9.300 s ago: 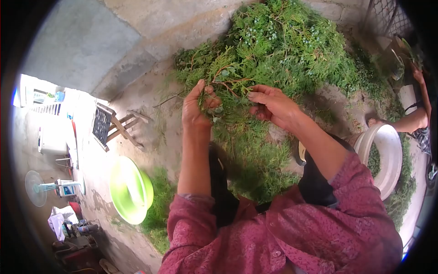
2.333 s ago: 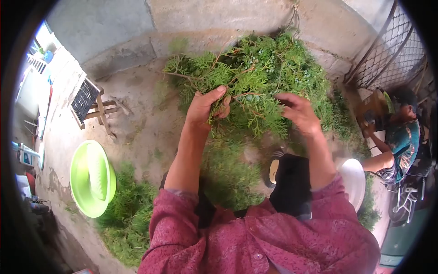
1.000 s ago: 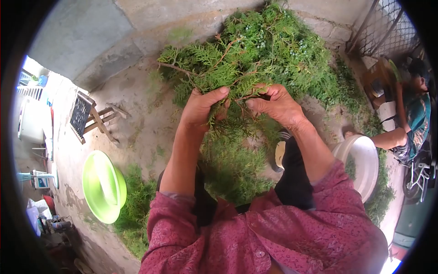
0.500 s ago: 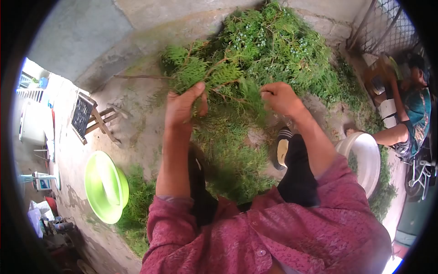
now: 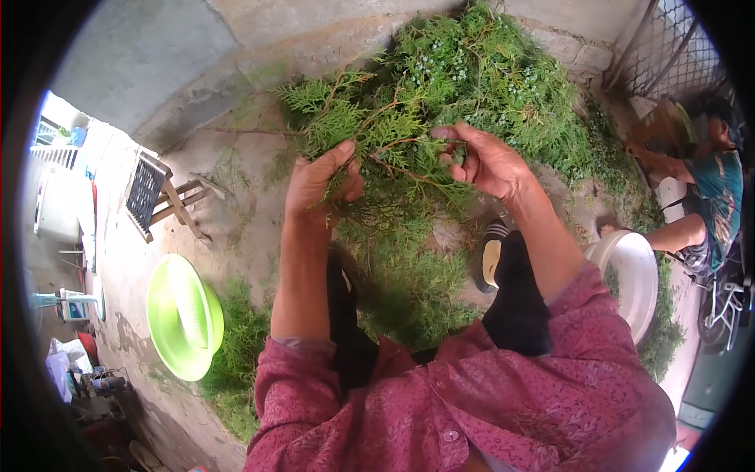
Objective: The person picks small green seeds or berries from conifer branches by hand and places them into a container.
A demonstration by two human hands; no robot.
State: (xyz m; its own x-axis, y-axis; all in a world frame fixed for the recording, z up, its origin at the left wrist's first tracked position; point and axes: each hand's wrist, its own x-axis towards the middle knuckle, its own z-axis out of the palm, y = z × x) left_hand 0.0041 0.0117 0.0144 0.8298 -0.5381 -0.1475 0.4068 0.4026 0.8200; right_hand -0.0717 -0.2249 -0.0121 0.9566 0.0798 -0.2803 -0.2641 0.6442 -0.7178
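Head view: left hand (image 5: 318, 187) grips cypress branch (image 5: 370, 130), tips pointing up-left.

One head-worn camera is looking forward and steeply down, sitting close above the left hand (image 5: 318, 189), the right hand (image 5: 489, 161) and the conifer branch (image 5: 377, 130) between them. Its fisheye lens is curving the edges, taking in the concrete floor (image 5: 236, 208), a green basin (image 5: 185, 316) at left and a co-worker (image 5: 717, 187) at right.
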